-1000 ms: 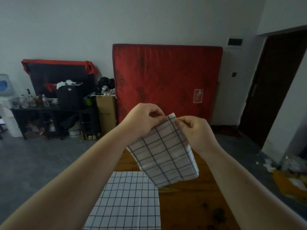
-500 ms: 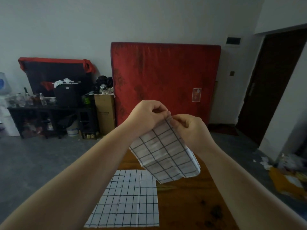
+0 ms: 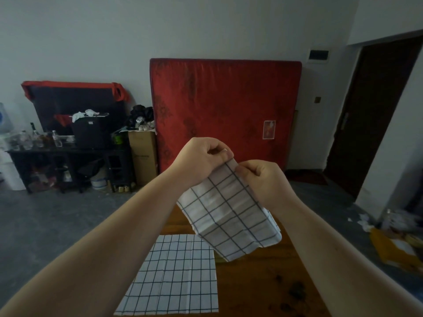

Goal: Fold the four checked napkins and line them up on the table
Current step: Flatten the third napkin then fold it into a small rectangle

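A flat checked napkin lies spread on the wooden bench, low and to the left. Above it the left hand and the right hand both pinch the top corner of a folded napkin, fingers curled tight on the cloth (knuckles nearly meeting). It hangs clear of the bench, tilted, before a red mattress against the wall.
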